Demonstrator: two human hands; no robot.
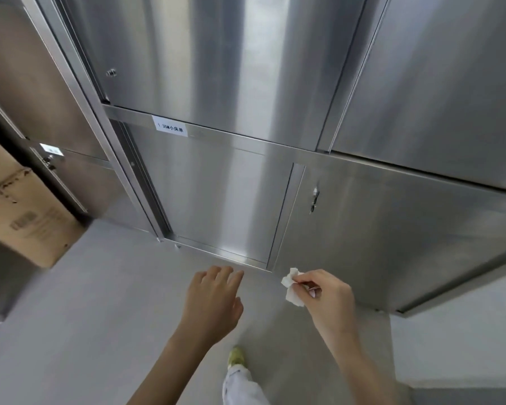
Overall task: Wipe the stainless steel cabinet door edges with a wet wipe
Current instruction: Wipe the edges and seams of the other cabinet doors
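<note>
A tall stainless steel cabinet fills the upper view. Its lower right door [392,229] stands slightly ajar, with a latch on its front and its left edge [284,223] showing. The lower left door [216,200] is closed. My right hand [327,293] pinches a crumpled white wet wipe [291,287] between thumb and fingertips, just below the ajar door's bottom left corner. My left hand [214,299] hovers over the floor near the cabinet's base, fingers relaxed and holding nothing.
A cardboard box [21,206] stands at the left beside another steel cabinet [50,83]. A white label [170,127] sits on the rail between upper and lower doors. Grey floor [100,317] lies below, with my trouser leg and yellow shoe [236,356] at bottom centre.
</note>
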